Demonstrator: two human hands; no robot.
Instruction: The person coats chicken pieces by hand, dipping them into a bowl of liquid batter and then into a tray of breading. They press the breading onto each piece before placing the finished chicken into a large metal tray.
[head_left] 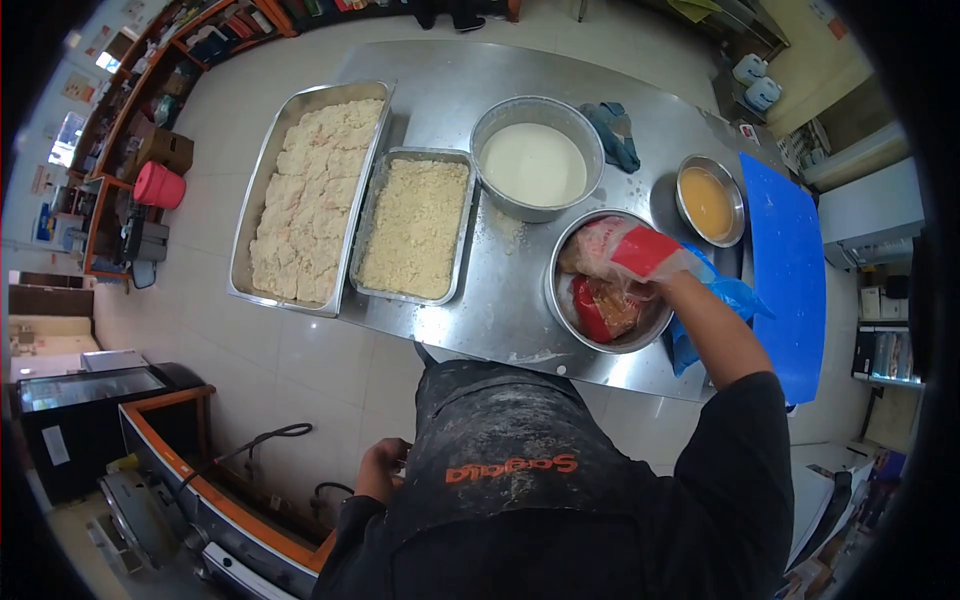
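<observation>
From my distant post, I see the right hand inside or behind the red-and-clear plastic bag, over the round bowl; the plastic hides its fingers, so I cannot tell how closed they are. This bowl stands near the table edge, I think for a short reach. The left hand is low beside the apron, half curled; I cannot tell if it holds something. 2 trays contain pale, crumbly material, the pot white liquid, the small bowl orange-yellow liquid.
</observation>
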